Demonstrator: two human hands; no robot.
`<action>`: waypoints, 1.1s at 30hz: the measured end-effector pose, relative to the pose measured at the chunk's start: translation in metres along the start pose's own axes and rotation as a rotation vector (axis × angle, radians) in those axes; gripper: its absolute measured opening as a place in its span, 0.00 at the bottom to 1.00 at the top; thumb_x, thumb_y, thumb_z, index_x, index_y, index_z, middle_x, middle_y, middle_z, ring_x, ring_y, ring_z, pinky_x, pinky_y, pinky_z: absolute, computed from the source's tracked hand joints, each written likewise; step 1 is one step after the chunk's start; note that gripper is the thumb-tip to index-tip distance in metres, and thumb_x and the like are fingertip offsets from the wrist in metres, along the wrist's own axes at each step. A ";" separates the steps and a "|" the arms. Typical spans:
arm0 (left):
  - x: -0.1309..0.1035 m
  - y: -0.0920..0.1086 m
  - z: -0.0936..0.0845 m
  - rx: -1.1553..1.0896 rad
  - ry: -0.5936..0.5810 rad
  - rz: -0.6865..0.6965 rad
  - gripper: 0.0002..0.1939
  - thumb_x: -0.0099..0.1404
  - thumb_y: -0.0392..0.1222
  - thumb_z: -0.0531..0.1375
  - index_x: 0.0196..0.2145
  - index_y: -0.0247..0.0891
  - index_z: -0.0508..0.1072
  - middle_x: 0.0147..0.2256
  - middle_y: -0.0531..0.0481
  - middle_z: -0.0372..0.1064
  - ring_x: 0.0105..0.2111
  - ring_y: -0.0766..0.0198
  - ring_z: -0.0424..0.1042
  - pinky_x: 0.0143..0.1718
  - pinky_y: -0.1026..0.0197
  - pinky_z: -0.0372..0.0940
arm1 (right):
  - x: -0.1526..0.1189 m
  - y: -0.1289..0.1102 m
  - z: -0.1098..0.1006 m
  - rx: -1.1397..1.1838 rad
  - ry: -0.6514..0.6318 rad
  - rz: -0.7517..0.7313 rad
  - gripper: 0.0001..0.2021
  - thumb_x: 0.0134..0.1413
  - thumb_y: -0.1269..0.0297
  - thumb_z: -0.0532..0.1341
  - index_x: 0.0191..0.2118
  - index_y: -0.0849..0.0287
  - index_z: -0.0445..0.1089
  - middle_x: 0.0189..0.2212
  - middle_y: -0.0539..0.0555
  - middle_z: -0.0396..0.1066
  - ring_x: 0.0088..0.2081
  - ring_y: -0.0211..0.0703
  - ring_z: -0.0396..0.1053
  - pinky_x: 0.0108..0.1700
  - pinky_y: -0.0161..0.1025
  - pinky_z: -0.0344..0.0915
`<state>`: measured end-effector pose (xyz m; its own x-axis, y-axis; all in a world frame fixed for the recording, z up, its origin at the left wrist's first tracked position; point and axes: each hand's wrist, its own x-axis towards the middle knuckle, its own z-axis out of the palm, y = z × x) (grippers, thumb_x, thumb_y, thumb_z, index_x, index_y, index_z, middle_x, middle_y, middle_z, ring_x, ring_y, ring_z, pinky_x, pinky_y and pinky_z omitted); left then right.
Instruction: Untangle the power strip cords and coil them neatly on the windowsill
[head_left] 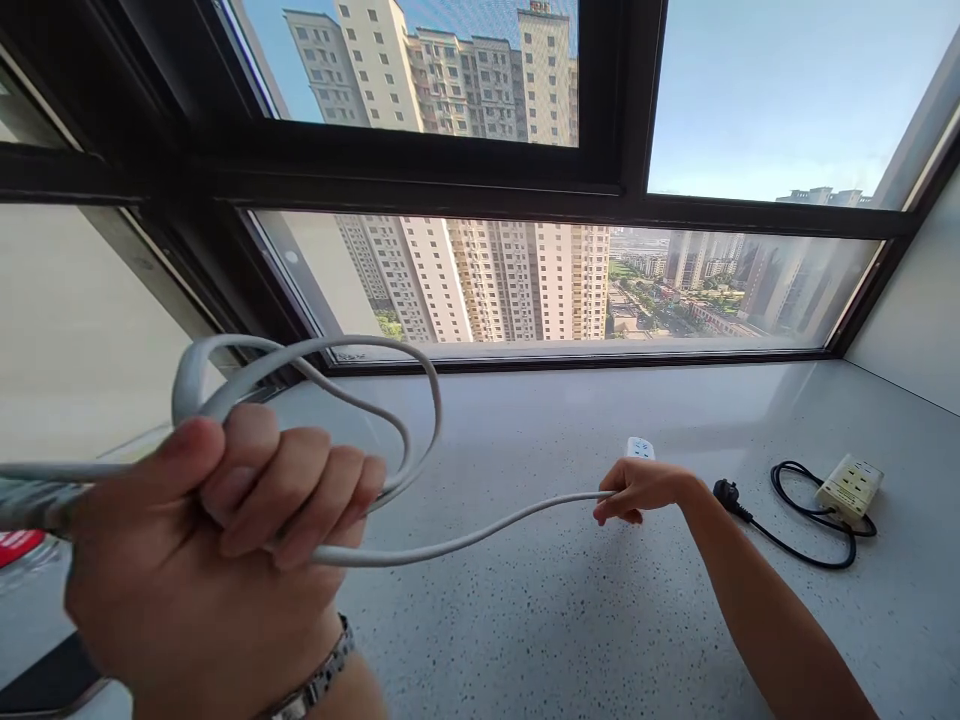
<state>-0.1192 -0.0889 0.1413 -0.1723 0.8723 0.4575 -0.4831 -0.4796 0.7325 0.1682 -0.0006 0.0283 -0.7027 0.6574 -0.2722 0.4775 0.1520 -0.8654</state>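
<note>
In the foreground at left, my left hand (232,510), with a metal watch band at the wrist, is closed around a looped white extension cord (439,548). Several loops rise above the fist, and one strand runs off to the left edge. From the fist a length of cord stretches right to my right hand (637,487), whose fingers are closed on it over the counter. Just beyond these fingers shows the end of a white socket strip (640,448). The hand hides the rest of it, and I cannot tell whether the fingers also touch the strip.
To the right lies a cream socket block (851,488) with a black cord and a black plug (726,492). The speckled white counter (510,620) meets a dark-framed window (450,195). A dark flat object (52,680) and a red item (19,545) sit at lower left.
</note>
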 end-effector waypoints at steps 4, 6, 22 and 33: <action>-0.003 -0.008 0.007 0.096 -0.269 -0.065 0.21 0.60 0.44 0.57 0.15 0.40 0.54 0.09 0.60 0.37 0.09 0.73 0.40 0.12 0.63 0.43 | -0.010 -0.014 -0.004 0.377 0.310 -0.081 0.22 0.41 0.45 0.67 0.19 0.60 0.64 0.11 0.40 0.48 0.15 0.27 0.40 0.18 0.31 0.38; -0.004 -0.023 0.019 0.179 -0.390 -0.111 0.22 0.60 0.46 0.58 0.15 0.39 0.55 0.10 0.59 0.40 0.10 0.73 0.41 0.13 0.64 0.41 | -0.010 -0.025 0.000 0.586 0.516 -0.073 0.22 0.39 0.48 0.68 0.18 0.59 0.60 0.12 0.39 0.45 0.15 0.26 0.37 0.18 0.32 0.35; -0.006 -0.148 0.063 0.371 -0.438 -0.260 0.19 0.49 0.44 0.69 0.17 0.36 0.61 0.14 0.59 0.50 0.17 0.73 0.48 0.17 0.68 0.46 | -0.020 -0.076 0.049 0.340 0.735 -0.493 0.38 0.52 0.29 0.41 0.41 0.58 0.71 0.34 0.55 0.71 0.40 0.48 0.67 0.40 0.41 0.64; 0.002 -0.170 0.056 -0.388 -0.123 -0.462 0.24 0.49 0.43 0.59 0.15 0.38 0.43 0.15 0.59 0.40 0.14 0.75 0.44 0.13 0.71 0.46 | -0.006 -0.051 0.036 -0.200 0.784 -0.084 0.55 0.40 0.33 0.61 0.68 0.60 0.42 0.67 0.65 0.43 0.66 0.59 0.41 0.62 0.56 0.48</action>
<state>0.0104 -0.0112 0.0462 0.2180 0.9534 0.2084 -0.7657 0.0347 0.6422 0.1288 -0.0387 0.0591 -0.2022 0.9524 0.2280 0.5769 0.3039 -0.7581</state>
